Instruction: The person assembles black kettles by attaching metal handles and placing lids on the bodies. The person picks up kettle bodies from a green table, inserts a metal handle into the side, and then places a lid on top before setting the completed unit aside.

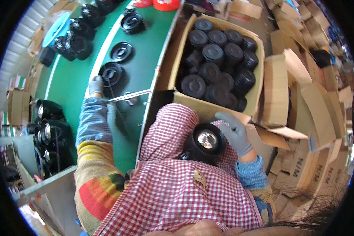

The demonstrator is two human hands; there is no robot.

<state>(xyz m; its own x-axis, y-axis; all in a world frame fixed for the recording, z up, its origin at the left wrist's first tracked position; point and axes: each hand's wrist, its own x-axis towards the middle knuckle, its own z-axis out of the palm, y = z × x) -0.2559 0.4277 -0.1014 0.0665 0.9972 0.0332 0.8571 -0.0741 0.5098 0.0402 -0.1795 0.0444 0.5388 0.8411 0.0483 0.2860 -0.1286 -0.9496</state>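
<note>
On my feed I list: grey gloves [235, 134], one pair; blue cuffs [93, 120], two. One tan sweater [91, 167], yellow, red, green bands. One red-and-white checked apron [173, 200], small patch [200, 179].

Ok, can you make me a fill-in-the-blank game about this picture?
1. The grey-gloved left hand is over a long, flat work surface coloured mostly ____.
2. The grey-gloved hand nearest the black, lamp-like unit with a shiny round centre is the person's ____ one.
3. The open brown box crowded with round black parts is made of ____.
4. The checked cloth apron is white and ____.

Missing words: green; right; cardboard; red.
</note>
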